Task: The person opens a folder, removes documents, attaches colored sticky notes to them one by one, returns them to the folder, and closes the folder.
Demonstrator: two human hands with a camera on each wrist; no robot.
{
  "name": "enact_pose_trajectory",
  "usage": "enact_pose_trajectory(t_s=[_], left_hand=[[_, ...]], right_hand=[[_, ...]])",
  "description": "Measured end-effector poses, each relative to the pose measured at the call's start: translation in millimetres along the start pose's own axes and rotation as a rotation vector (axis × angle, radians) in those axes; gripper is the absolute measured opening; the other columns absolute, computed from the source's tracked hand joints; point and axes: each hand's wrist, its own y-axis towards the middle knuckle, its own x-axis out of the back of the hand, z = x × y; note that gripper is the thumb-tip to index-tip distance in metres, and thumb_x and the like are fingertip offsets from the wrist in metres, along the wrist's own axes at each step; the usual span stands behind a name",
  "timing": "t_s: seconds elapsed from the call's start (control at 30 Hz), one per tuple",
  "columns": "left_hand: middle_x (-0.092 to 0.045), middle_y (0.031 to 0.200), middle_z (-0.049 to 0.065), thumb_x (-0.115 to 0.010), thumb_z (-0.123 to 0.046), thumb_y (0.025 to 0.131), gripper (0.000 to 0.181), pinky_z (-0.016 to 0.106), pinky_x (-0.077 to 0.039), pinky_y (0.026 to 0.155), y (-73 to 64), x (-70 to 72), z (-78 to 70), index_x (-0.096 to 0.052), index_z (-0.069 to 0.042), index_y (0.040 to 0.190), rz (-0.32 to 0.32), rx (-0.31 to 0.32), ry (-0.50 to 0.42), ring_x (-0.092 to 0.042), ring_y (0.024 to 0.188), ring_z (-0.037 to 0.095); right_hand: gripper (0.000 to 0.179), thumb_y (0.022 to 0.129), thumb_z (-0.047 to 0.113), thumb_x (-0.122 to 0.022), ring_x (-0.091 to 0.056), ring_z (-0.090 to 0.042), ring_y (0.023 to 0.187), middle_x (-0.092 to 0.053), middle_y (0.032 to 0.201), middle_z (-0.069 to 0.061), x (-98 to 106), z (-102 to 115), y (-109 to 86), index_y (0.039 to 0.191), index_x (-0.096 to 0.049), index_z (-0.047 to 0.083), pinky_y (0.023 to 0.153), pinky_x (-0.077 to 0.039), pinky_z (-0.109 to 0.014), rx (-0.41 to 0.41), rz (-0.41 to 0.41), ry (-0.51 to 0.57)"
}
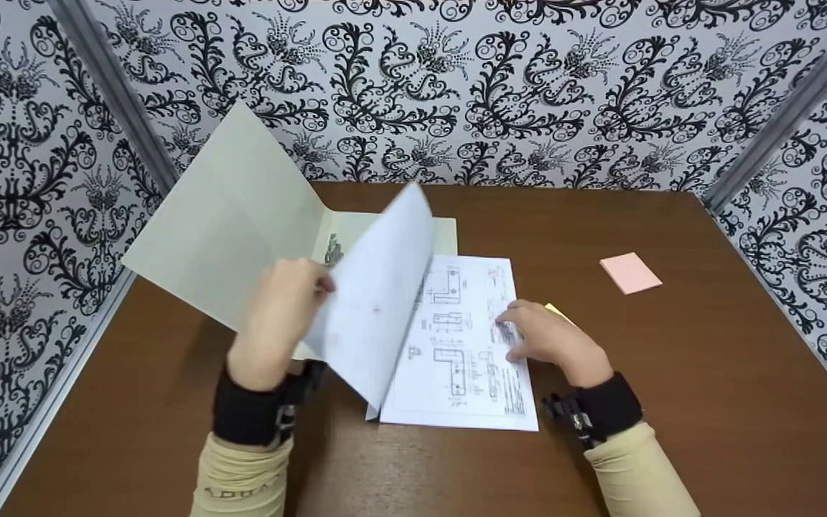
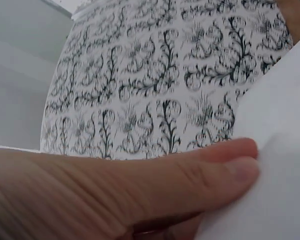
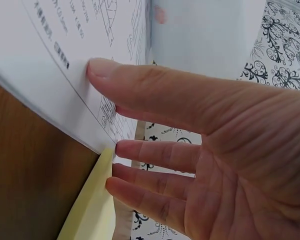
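My left hand (image 1: 277, 309) pinches the left edge of a white sheet (image 1: 381, 301), which stands raised and curved over the pages. In the left wrist view, thumb and finger meet on the paper (image 2: 275, 185). Below it lies a sheet with technical drawings (image 1: 471, 402), flat at the folder's right side. My right hand (image 1: 553, 341) rests its fingertips on that sheet's right edge, fingers loosely extended. A yellow sticky pad (image 3: 90, 205) lies beside those fingers, partly hidden by the hand in the head view. The pale folder (image 1: 234, 208) is open, its left cover tilted up.
A metal clip (image 1: 333, 248) shows at the folder's spine. A pink sticky pad (image 1: 630, 273) lies on the brown table (image 1: 708, 373) to the right. Patterned walls (image 1: 413, 93) enclose the table at the back and both sides.
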Motion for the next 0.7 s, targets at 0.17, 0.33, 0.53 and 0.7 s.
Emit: enact_pose_trajectory(t_s=[0.17, 0.33, 0.53, 0.7], left_hand=[[-0.073, 0.105, 0.026, -0.062, 0.008, 0.089, 0.017, 0.050, -0.059, 0.085, -7.3, 14.1, 18.1, -0.076, 0.004, 0.098, 0.020, 0.095, 0.009, -0.069, 0.098, 0.043], [-0.070, 0.110, 0.030, -0.056, 0.008, 0.091, 0.022, 0.052, -0.059, 0.082, -12.7, 21.3, 28.1, -0.075, 0.006, 0.101, 0.054, 0.180, 0.039, -0.068, 0.098, 0.047], [-0.067, 0.080, 0.026, -0.050, 0.011, 0.089, 0.024, 0.035, -0.048, 0.051, -16.2, 21.6, 31.4, -0.073, 0.007, 0.080, 0.062, 0.234, 0.062, -0.057, 0.062, 0.030], [-0.067, 0.080, 0.032, -0.058, 0.006, 0.091, 0.015, 0.035, -0.047, 0.051, -20.1, 23.0, 31.1, -0.070, 0.012, 0.085, 0.045, 0.313, 0.081, -0.059, 0.062, 0.034]], right_hand=[[0.053, 0.078, 0.010, -0.082, -0.054, -0.036, 0.121, -0.058, 0.138, -0.020, 0.2, 2.0, 0.4, 0.127, -0.064, 0.000, 0.108, -0.045, -0.050, -0.016, 0.007, -0.006], [0.054, 0.079, 0.009, -0.081, -0.052, -0.037, 0.127, -0.055, 0.141, -0.022, 0.2, 4.0, 0.6, 0.129, -0.063, -0.001, 0.110, -0.043, -0.050, -0.031, 0.016, 0.004], [0.055, 0.079, 0.009, -0.082, -0.052, -0.038, 0.129, -0.054, 0.142, -0.023, -0.5, 4.6, 0.8, 0.129, -0.063, -0.001, 0.112, -0.043, -0.051, -0.036, 0.010, 0.001], [0.054, 0.078, 0.009, -0.082, -0.054, -0.036, 0.124, -0.056, 0.141, -0.021, -0.6, 4.8, 0.3, 0.128, -0.063, -0.001, 0.110, -0.045, -0.050, -0.033, 0.003, 0.000]])
